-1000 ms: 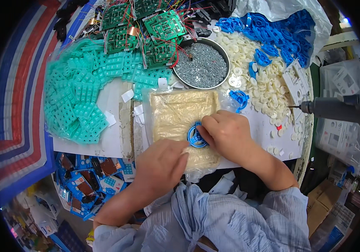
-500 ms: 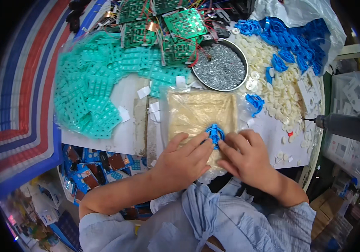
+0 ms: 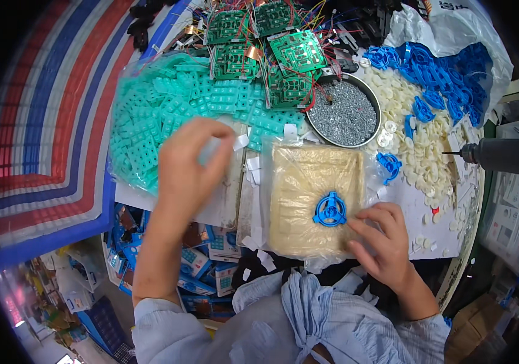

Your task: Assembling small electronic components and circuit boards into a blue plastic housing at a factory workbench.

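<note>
A round blue plastic part with a ring and cross arms (image 3: 330, 210) lies on a plastic-wrapped, cream-coloured square pad (image 3: 299, 164). My right hand (image 3: 384, 239) rests at the pad's right edge with its fingers apart, the fingertips just beside the blue part. My left hand (image 3: 193, 161) is raised left of the pad, over the edge of the teal rubber keypads (image 3: 144, 136). Its thumb and index finger curve with a gap between them, and I see nothing held. Close to those fingertips is a small white slip (image 3: 241, 142).
Green circuit boards (image 3: 299, 51) with wires lie at the back. A round tin of small screws (image 3: 344, 112) stands beside cream discs (image 3: 420, 133) and a heap of blue parts (image 3: 447, 76). An electric screwdriver (image 3: 496, 150) juts in from the right; blue cartons (image 3: 193, 261) sit at lower left.
My left hand has let go of the blue part and moved up and left. My right hand has drawn off it slightly. The blue part now lies flat in plain sight. The view has shifted.
</note>
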`<control>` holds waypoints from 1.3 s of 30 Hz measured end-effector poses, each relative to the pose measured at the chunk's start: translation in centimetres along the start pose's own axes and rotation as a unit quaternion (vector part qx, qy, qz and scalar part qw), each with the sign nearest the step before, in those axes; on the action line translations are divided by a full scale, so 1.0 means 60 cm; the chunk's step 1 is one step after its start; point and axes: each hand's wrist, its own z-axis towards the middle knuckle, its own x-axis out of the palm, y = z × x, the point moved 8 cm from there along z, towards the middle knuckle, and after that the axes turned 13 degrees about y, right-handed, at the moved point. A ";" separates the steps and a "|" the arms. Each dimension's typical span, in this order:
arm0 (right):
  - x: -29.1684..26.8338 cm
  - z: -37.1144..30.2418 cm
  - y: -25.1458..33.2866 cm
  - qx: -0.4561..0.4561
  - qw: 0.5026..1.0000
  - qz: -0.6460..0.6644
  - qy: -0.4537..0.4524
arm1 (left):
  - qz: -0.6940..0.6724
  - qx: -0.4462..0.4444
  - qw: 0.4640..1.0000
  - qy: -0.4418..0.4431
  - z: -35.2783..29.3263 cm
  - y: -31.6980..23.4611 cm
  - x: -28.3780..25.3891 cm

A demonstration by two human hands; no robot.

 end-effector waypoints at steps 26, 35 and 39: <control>-0.054 -0.038 -0.023 0.009 0.997 0.042 -0.059 | 0.248 -0.203 0.947 -0.041 0.330 0.265 -0.199; -0.036 -0.017 -0.007 -0.034 0.997 0.058 -0.038 | 0.134 0.042 0.985 -0.098 0.374 0.020 -0.119; -0.033 0.000 0.033 -0.085 0.994 0.056 -0.039 | 0.197 -0.085 0.970 -0.115 0.508 0.027 -0.102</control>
